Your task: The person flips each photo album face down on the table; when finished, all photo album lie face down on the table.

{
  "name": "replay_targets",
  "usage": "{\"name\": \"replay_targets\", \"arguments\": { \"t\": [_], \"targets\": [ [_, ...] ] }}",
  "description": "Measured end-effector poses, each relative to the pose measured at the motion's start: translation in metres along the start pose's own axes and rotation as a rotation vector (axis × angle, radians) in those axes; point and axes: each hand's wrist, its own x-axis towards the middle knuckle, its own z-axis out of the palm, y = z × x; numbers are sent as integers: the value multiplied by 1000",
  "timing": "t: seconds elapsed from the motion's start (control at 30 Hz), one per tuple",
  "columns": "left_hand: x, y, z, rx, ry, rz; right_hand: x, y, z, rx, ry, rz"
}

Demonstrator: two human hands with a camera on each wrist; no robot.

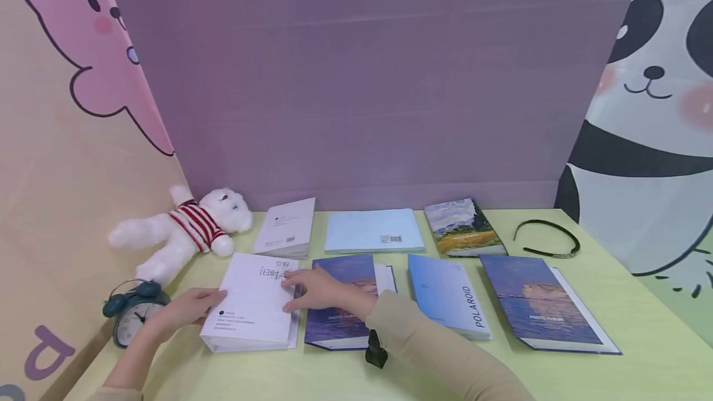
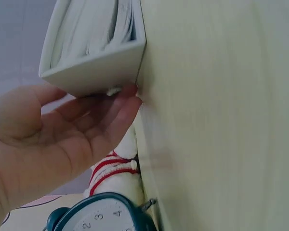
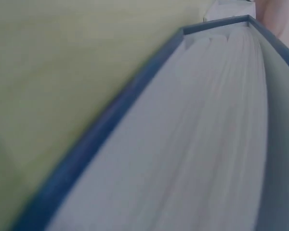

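A thick white photo album (image 1: 250, 302) lies on the table at front left, its cover printed with dark lettering. My left hand (image 1: 189, 311) holds it at the spine, the thumb on the cover and the fingers curved along the side; in the left wrist view the fingertips (image 2: 130, 94) reach the spine's lower edge. My right hand (image 1: 317, 289) rests its fingertips on the cover near the right edge, reaching over a dark blue photo album (image 1: 340, 320). In the right wrist view that blue-edged album (image 3: 221, 120) fills the frame, leaving only a bit of the fingers visible.
A blue gradient Polaroid album (image 1: 445, 296) and another dark blue photo album (image 1: 540, 305) lie to the right. Behind are a white album (image 1: 286, 228), a light blue one (image 1: 373, 231), a painting-covered one (image 1: 465, 228) and a black headband (image 1: 574, 240). A teddy bear (image 1: 195, 228) and alarm clock (image 1: 133, 314) are left.
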Motion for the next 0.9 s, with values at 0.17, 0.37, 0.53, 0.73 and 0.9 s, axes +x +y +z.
{"name": "replay_targets", "arguments": {
  "t": [0.17,0.37,0.53,0.73,0.9],
  "targets": [
    [-3,3,0,-107,10,-46,1,1,1,18,-26,9],
    [-6,10,-3,-283,-54,55,1,4,-6,138,-35,56],
    [-9,23,-7,-272,-47,145,6,5,-9,161,-5,55],
    [-8,29,-6,-278,17,125,13,-9,-4,142,92,-14],
    [-8,30,-5,-296,45,111,16,-25,-3,211,159,-42]
  ]
}}
